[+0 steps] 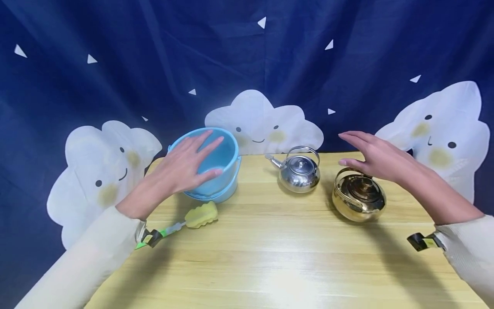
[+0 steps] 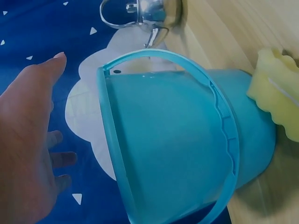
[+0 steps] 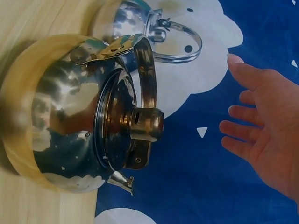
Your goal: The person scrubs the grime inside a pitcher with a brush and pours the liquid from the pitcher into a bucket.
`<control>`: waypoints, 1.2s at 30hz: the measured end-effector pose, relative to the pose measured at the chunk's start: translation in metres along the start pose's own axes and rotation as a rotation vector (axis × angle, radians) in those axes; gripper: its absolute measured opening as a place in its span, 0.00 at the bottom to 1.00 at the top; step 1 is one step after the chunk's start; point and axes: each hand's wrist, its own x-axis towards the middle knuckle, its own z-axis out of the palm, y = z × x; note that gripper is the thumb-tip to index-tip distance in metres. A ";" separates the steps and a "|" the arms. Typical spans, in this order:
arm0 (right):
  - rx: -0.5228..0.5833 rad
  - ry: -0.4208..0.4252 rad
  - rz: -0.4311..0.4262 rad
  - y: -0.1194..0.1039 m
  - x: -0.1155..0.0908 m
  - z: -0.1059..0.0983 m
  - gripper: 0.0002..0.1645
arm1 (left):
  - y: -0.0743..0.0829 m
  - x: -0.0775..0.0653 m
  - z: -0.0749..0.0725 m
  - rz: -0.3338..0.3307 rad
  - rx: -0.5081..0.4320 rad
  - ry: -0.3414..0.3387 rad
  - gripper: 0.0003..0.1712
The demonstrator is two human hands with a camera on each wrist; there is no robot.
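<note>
My left hand (image 1: pixel 185 165) hovers above the light blue bucket (image 1: pixel 220 189), fingers spread and holding nothing. In the left wrist view the bucket (image 2: pixel 168 140) stands upright, its handle (image 2: pixel 229 135) hanging down one side, with the hand (image 2: pixel 28 140) beyond its rim. My right hand (image 1: pixel 380 156), also holding nothing, is over the far side of the gold kettle (image 1: pixel 359 199), fingers extended. The right wrist view shows that hand (image 3: pixel 266 126) apart from the kettle's knob and raised handle (image 3: pixel 148 74). Between the hands sits a smaller silver kettle (image 1: pixel 299 174), its spout pointing left.
A yellow sponge brush (image 1: pixel 201 215) with a green handle lies in front of the bucket, partly hidden by the left wrist. All stand on a light wooden table (image 1: pixel 262 240). Behind it hangs a dark blue curtain (image 1: pixel 231 51) with white clouds.
</note>
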 end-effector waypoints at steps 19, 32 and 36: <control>-0.003 -0.007 -0.034 -0.005 0.019 0.015 0.35 | 0.019 0.016 0.005 0.068 -0.014 0.022 0.41; 0.003 0.030 -0.056 -0.007 0.026 0.024 0.31 | 0.033 0.030 0.011 0.130 0.013 0.016 0.37; 0.010 0.006 -0.042 -0.008 0.028 0.026 0.30 | 0.037 0.033 0.014 0.136 0.005 0.012 0.36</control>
